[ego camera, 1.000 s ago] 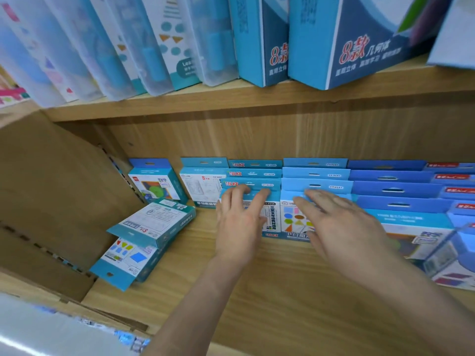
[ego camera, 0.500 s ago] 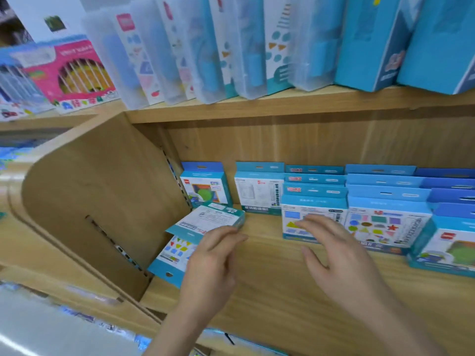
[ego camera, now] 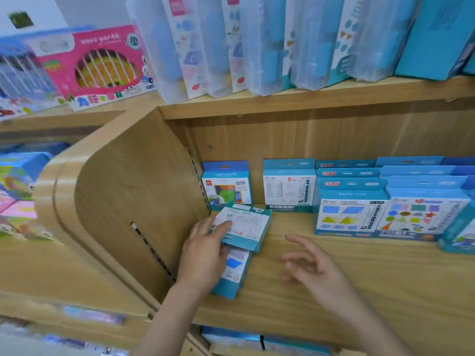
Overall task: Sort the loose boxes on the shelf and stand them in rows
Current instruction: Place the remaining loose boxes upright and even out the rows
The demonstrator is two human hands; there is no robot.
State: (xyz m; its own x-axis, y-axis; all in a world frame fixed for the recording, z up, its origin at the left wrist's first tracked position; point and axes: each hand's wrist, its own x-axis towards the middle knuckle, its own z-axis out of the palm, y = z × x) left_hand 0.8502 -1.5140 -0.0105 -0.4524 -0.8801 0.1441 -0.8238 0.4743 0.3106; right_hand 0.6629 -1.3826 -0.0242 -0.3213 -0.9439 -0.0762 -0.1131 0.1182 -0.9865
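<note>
Loose boxes (ego camera: 248,227) sit gripped by left hand (ego camera: 203,260), right hand (ego camera: 318,271) near.

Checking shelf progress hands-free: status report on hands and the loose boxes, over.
Left hand grips top loose box; right hand open, empty. It lies flat on lower loose box, by side panel. Standing rows right, clear of both.

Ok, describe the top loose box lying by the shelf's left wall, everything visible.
The top box is a flat card carton, teal edges with a white printed face turned up; print too blurred to read. It lies skewed across a second loose box on the wooden shelf, before the standing rows. The left hand grips its left end, one finger on the face.
</note>
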